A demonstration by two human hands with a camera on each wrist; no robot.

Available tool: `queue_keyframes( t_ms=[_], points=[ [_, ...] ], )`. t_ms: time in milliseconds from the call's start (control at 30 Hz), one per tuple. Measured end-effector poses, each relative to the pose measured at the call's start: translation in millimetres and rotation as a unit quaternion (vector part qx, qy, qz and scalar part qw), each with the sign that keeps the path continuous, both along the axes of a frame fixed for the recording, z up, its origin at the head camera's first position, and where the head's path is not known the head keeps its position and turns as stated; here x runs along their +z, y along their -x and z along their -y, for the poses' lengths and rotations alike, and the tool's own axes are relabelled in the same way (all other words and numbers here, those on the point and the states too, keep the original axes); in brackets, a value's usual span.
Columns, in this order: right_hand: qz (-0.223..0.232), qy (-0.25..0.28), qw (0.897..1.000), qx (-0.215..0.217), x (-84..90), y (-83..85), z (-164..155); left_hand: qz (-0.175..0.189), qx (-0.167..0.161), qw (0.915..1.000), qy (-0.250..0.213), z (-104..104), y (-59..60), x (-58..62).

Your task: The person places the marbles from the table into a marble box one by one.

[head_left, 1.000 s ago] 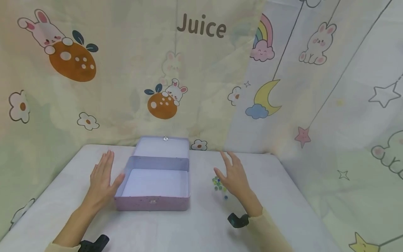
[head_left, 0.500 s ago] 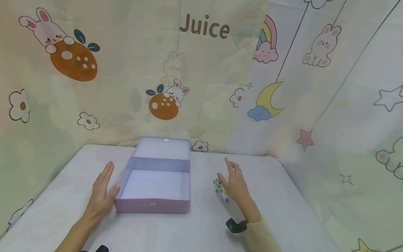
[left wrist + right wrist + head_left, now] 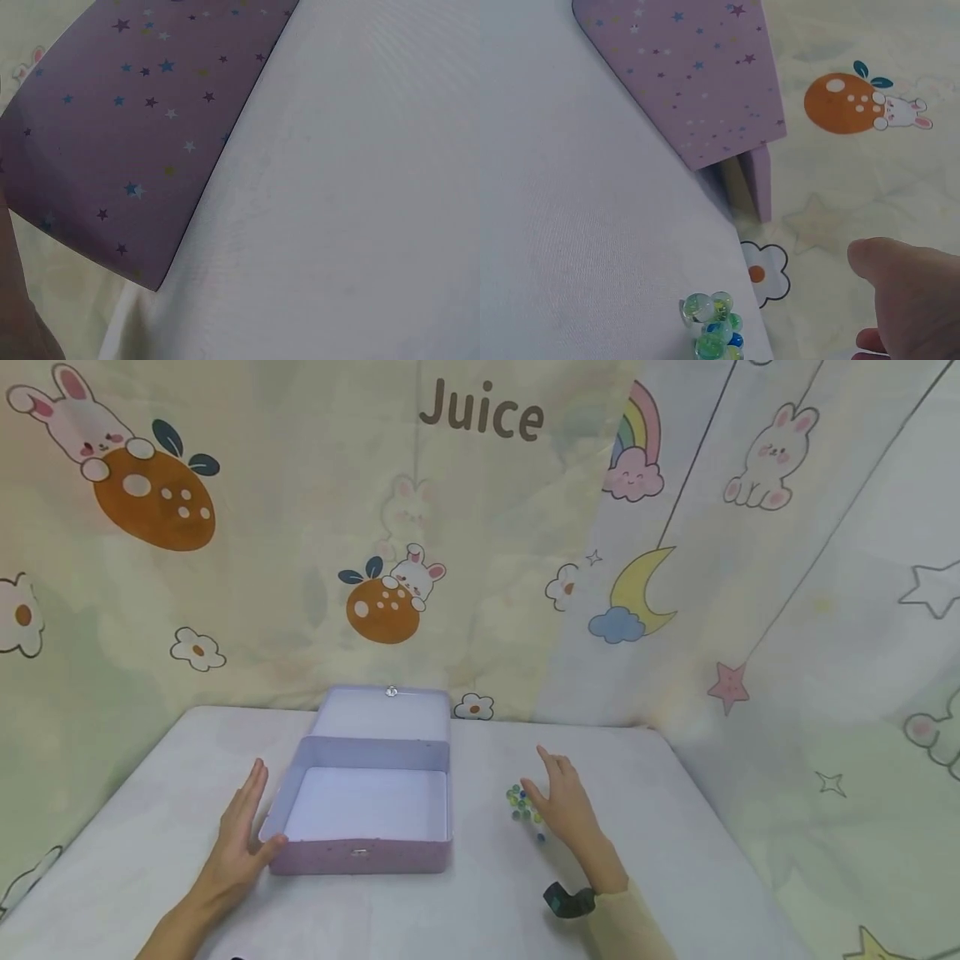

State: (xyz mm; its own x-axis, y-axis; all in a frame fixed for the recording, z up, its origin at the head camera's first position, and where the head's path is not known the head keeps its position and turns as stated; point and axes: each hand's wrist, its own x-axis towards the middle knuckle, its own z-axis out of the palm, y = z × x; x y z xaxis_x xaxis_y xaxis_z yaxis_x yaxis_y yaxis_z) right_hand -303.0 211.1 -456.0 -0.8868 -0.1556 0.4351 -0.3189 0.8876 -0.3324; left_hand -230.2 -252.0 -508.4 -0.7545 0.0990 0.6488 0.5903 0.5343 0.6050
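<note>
We see one lilac box (image 3: 365,806) standing open near the middle of the tabletop (image 3: 480,902), its lid (image 3: 384,714) tipped back toward the far edge. Our left hand (image 3: 242,835) rests against the box's left front corner, fingers straight and together, thumb touching the front wall. Our right hand (image 3: 564,802) hovers to the right of the box, fingers relaxed and slightly apart, holding nothing, just beside one small cluster of glass marbles (image 3: 522,803). The marbles lie on the tabletop between the box and that hand; in the right wrist view we count about six of them (image 3: 714,326), green and blue, bunched tight, so the exact number is unclear.
</note>
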Motion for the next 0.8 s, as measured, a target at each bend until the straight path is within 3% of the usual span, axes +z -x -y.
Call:
queue_keyframes(
  t_ms=[200, 367, 533, 633, 800],
  points=[
    [0.028, -0.027, 0.999, -0.001, 5.1, -4.7, -7.6, -0.003, 0.01, 0.9998, 0.014, -1.1, -0.1, -4.1],
    [0.096, -0.033, 0.995, 0.013, 17.4, -11.8, -14.5, 0.019, 0.001, 0.9998, 0.001, 0.2, -0.2, -6.9],
    [0.186, -0.048, 0.98, 0.051, 26.6, -19.4, -15.8, 0.051, -0.009, 0.9986, 0.0, 0.5, -0.7, -8.3],
    [0.225, -0.061, 0.969, 0.08, 29.4, -22.1, -14.4, 0.045, -0.011, 0.9989, 0.002, -0.3, -1.4, -10.0],
    [0.24, -0.066, 0.963, 0.1, 28.2, -24.6, -12.9, 0.035, -0.012, 0.9993, 0.005, -1.4, -0.4, -12.0]
  ],
)
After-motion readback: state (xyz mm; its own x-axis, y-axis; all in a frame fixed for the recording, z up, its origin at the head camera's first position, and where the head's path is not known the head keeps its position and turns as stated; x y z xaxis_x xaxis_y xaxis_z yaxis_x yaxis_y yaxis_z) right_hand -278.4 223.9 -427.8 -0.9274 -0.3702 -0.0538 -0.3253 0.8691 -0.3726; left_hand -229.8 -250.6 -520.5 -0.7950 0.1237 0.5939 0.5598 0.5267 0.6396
